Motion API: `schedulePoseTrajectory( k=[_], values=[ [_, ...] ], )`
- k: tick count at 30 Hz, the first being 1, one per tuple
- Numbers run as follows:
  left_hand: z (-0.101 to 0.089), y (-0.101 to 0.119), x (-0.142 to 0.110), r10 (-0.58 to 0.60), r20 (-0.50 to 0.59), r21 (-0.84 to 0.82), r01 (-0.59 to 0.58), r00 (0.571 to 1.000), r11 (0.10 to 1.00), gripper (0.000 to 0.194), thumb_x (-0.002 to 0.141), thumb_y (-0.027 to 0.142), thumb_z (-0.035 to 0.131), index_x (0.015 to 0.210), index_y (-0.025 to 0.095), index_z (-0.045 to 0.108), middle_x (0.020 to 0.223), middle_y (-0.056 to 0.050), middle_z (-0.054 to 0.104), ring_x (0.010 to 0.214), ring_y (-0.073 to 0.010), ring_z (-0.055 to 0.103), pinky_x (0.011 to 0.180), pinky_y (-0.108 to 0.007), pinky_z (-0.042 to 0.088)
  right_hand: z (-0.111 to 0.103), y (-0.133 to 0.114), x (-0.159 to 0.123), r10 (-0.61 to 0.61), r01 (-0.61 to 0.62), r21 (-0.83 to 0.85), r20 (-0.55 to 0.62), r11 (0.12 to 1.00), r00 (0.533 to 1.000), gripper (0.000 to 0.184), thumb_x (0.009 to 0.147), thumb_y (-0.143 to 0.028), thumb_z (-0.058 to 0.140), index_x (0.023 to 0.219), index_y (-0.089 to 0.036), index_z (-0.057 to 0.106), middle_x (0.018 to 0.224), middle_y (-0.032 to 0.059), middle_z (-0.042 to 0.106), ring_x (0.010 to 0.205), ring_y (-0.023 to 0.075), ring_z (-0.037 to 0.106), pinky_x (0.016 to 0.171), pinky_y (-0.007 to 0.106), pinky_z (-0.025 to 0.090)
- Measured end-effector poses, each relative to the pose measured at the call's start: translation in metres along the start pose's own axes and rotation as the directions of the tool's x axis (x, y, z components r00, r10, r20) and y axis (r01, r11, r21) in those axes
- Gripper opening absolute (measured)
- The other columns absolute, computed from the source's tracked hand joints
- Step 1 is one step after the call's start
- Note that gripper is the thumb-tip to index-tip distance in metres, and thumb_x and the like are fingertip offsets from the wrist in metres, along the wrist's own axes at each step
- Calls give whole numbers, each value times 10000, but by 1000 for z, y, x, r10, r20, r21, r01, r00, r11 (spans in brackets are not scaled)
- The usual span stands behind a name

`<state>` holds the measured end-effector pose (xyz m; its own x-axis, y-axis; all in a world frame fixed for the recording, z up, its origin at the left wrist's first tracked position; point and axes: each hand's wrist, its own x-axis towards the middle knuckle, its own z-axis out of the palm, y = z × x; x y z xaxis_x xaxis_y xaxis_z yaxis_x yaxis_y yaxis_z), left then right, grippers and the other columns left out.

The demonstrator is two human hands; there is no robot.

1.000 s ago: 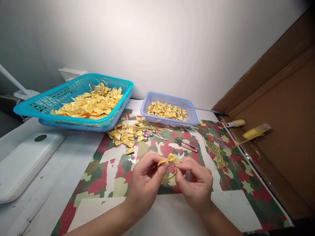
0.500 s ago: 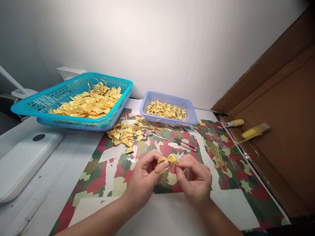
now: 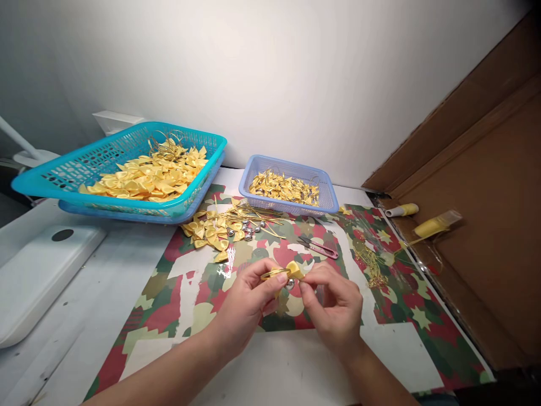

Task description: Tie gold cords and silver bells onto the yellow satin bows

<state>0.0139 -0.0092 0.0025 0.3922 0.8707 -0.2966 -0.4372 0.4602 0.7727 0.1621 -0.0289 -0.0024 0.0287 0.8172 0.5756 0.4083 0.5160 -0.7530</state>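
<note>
L hand point(image 3: 249, 299): fingers clamped on yellow satin bow point(image 3: 295, 270) w/ gold wire ring point(image 3: 270, 274), above bench point(image 3: 270, 361).
R hand point(image 3: 336, 304): fingers together at bow's R edge; exact grip unclear.
Bow: ring formed, shiny silver bell point(image 3: 289, 284) alongside; not set down.
Loose bows point(image 3: 211, 231): untreated.

Illumination: bright, diffuse, apparently from above; smooth white wall point(image 3: 262, 73) brightest at upper middle, grading to grey at far left. Brown cardboard panel point(image 3: 477, 203) at right reads dim, darkest toward the lower corner; upper right corner also dark. Small white glare patch on the glossy red, green and cream patterned sheet point(image 3: 169, 299); pinpoint glints on round silver metal bells point(image 3: 248, 230). Wide-angle stretching toward the edges. Central area reasonably sharp, fine detail slightly soft.
</note>
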Motion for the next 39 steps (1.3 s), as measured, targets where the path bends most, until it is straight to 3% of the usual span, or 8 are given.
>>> schedulePoseTrajectory(
  k=[8,14,19,24,28,30,34,39],
  values=[
    [0,-1,-1,53,-42,83,-50,998,995,354,674,423,763,657,176,509,590,56,387,492,-53,298,466,-200,253,0,0,-2,10,-10,-9,-4,1000,1000,136,782,-82,574,746,-194,642,589,-9,565,557,119,484,531,269,427],
    [-3,-5,-1,143,4,135,-143,990,981,305,738,390,724,660,177,519,621,44,410,505,-62,307,453,-195,252,1,-1,-2,14,-14,2,-16,1000,1000,140,777,-71,579,737,-193,636,582,-12,549,558,118,477,517,264,413],
    [-3,-8,-6,439,70,360,-433,896,827,182,833,310,641,707,183,603,683,6,475,611,-105,439,535,-219,358,1,-3,-4,-5,5,3,-16,1000,1000,137,772,-74,581,754,-194,644,583,-7,562,553,120,474,510,268,412],
    [-3,-10,-7,497,86,418,-484,863,769,161,853,294,615,730,189,611,690,-5,482,609,-117,443,522,-228,355,2,-2,-6,-21,21,12,-27,1000,999,141,768,-66,587,759,-196,644,589,-5,573,557,123,482,514,273,418],
    [-4,-9,-5,480,79,393,-470,874,790,153,840,294,631,729,190,615,685,0,482,617,-116,446,535,-231,359,1,0,-6,-12,12,14,-8,1000,1000,141,783,-69,578,774,-197,633,620,4,584,584,129,504,533,278,430],
    [-4,-8,-5,428,72,346,-425,901,836,181,828,310,645,704,184,603,683,4,476,617,-112,445,542,-232,361,1,1,-6,-13,12,17,5,1000,1000,139,795,-74,569,800,-200,627,640,7,588,601,133,511,544,281,431],
    [-6,-7,-3,225,70,136,-233,972,963,258,782,357,685,670,173,544,663,34,425,503,-62,349,470,-219,288,0,2,-3,-24,23,16,28,1000,999,137,820,-87,543,820,-205,611,651,1,571,616,136,510,577,292,426],
    [-5,-5,-1,55,60,-8,-55,997,998,297,717,348,741,656,167,513,599,59,379,469,-38,277,454,-202,207,-1,2,0,-18,18,3,50,1000,999,136,828,-96,532,801,-210,599,641,-8,565,601,138,520,605,303,425]
  ],
)
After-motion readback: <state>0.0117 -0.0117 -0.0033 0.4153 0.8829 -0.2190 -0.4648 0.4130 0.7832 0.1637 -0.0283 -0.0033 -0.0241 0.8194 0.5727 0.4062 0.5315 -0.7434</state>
